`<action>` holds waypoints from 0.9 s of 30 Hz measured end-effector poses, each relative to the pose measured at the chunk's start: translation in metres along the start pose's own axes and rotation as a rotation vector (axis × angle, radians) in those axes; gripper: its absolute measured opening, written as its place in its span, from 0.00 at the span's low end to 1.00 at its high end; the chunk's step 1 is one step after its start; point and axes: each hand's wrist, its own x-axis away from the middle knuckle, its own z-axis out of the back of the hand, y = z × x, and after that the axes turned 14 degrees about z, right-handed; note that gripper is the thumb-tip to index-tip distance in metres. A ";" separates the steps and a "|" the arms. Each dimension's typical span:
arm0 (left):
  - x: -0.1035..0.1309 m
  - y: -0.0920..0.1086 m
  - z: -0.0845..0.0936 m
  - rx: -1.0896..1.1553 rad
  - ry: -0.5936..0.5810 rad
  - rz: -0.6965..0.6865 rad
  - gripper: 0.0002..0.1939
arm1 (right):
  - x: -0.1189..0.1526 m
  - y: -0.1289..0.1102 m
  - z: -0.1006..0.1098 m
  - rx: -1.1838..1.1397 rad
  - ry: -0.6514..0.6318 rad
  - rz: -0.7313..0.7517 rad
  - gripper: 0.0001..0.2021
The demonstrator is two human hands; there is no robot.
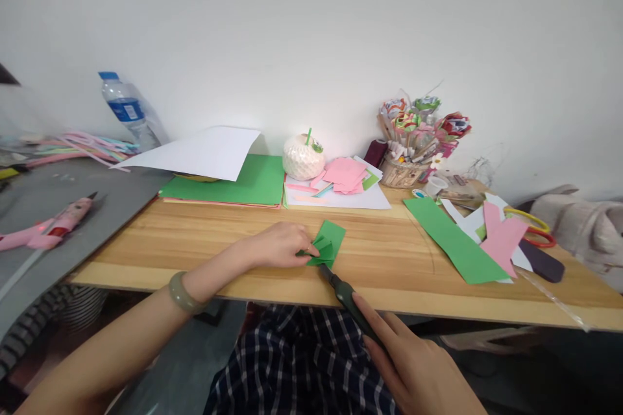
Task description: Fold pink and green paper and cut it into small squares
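Near the front edge of the wooden table (233, 227) lies a small green paper piece (333, 233) with folded or layered green strips on it. My left hand (285, 245) rests on the left side of this paper, its fingers closed on the strips. From the lower right, my right hand (409, 353) grips the handle of a dark green tool (346, 295). The tool's narrow dark tip touches or lies just at the lower edge of the green paper. Its exact contact is too small to tell.
Green sheets (224, 188) and a white sheet (195, 150) lie behind at left. Pink cutouts (345, 174) lie behind the hands. A basket of paper flowers (403, 172) stands at back right, near paper strips (450, 240) and scissors (535, 233). A pink glue gun (53, 227) lies far left.
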 end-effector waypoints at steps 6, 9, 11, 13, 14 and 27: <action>0.001 0.001 -0.002 -0.005 0.021 0.010 0.13 | 0.000 -0.004 0.006 0.053 -0.010 0.048 0.25; 0.001 0.002 -0.002 -0.005 0.018 0.010 0.13 | -0.001 -0.003 0.011 0.081 -0.015 0.053 0.25; 0.001 0.002 -0.001 -0.001 0.012 0.015 0.13 | -0.003 -0.002 0.014 0.125 -0.022 0.069 0.24; 0.001 0.003 0.001 -0.003 0.007 0.020 0.12 | -0.007 0.000 0.016 0.183 -0.032 0.080 0.24; 0.001 0.004 0.002 -0.007 0.006 0.019 0.12 | -0.009 0.001 0.017 0.209 -0.037 0.084 0.23; 0.006 0.007 0.001 -0.138 0.037 -0.044 0.11 | -0.005 -0.005 0.002 0.354 -0.005 0.052 0.24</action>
